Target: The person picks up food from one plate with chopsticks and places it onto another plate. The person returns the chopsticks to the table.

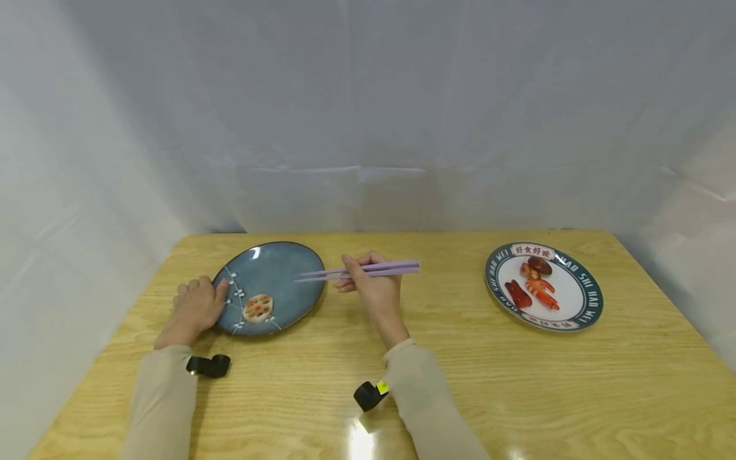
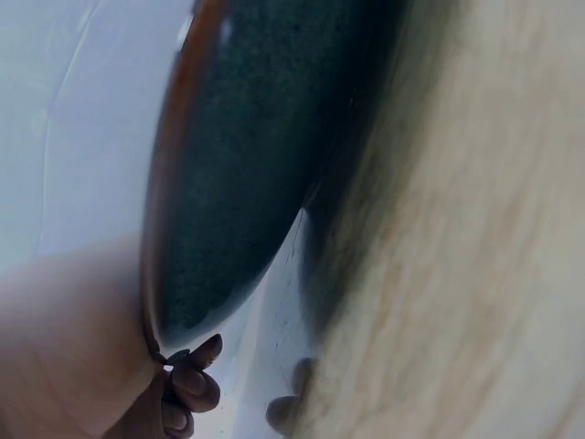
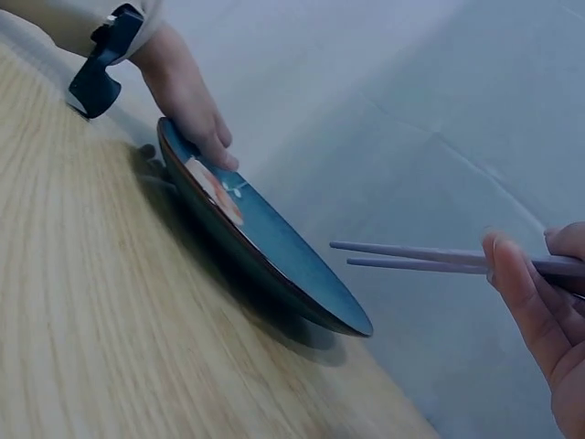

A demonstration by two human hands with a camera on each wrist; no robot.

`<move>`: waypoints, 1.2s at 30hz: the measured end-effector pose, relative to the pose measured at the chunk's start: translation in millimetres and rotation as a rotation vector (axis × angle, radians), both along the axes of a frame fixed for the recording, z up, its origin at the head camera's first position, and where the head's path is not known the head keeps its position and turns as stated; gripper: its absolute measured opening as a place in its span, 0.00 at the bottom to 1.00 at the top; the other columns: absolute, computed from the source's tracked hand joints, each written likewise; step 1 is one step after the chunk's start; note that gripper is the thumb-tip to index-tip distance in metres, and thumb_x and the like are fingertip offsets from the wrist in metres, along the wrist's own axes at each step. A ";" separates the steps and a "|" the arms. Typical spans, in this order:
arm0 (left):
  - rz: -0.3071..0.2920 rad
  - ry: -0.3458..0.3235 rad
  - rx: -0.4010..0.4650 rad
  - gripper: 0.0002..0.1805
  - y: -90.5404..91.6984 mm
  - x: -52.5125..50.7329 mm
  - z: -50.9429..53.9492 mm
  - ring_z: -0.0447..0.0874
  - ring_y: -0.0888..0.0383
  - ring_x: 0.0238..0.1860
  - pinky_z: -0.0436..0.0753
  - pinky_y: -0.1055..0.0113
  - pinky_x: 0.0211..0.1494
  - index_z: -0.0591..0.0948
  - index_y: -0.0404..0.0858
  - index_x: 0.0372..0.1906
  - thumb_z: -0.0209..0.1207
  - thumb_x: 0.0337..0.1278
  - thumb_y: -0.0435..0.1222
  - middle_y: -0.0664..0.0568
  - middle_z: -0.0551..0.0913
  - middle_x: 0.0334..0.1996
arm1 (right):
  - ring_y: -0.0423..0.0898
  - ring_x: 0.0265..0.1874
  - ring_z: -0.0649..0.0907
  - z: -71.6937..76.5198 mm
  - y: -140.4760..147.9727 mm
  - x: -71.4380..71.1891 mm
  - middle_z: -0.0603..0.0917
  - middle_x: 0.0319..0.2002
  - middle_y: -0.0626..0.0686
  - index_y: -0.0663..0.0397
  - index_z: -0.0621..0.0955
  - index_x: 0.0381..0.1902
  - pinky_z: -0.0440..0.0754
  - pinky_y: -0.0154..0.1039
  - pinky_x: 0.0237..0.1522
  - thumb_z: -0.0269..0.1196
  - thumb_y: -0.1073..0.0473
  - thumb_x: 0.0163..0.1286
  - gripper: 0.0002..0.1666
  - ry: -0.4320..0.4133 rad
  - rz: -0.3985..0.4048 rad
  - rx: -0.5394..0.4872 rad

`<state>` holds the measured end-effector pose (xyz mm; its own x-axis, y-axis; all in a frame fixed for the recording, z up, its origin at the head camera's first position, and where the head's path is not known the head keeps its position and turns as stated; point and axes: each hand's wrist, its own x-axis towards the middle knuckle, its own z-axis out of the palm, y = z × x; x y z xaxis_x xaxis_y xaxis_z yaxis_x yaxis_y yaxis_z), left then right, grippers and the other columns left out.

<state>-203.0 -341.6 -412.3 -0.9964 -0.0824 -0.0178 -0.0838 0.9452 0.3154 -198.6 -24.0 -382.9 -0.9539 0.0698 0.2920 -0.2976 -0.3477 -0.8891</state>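
Note:
My left hand point(image 1: 197, 308) grips the left rim of a blue plate point(image 1: 287, 275) with white blossoms, thumb on top; in the left wrist view its fingertips point(image 2: 196, 380) show below the rim. A lotus root slice point(image 1: 258, 308) lies on the plate, near its front. My right hand point(image 1: 376, 287) holds a pair of purple chopsticks point(image 1: 391, 268), their tips slightly apart over the plate's right part with nothing between them. The right wrist view shows the chopsticks point(image 3: 411, 259) beside the plate point(image 3: 302, 265), fingers curled round them.
At the right of the wooden table point(image 1: 460, 383) stands a white plate with a dark green lettered rim point(image 1: 592, 300). On it lie a shrimp point(image 1: 542, 293), a dark red piece point(image 1: 518, 294) and a brown mushroom-like piece point(image 1: 539, 266). A pale curtain point(image 1: 368, 128) hangs behind.

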 end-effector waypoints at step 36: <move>0.000 0.006 -0.001 0.33 -0.9 -0.2 -0.7 0.61 0.27 0.46 0.62 0.37 0.47 0.64 0.16 0.45 0.30 0.76 0.49 0.20 0.66 0.43 | 0.46 0.16 0.85 -6.1 56.0 -9.7 0.80 0.27 0.77 0.70 0.75 0.25 0.82 0.41 0.21 0.65 0.65 0.65 0.14 0.042 -0.176 -0.013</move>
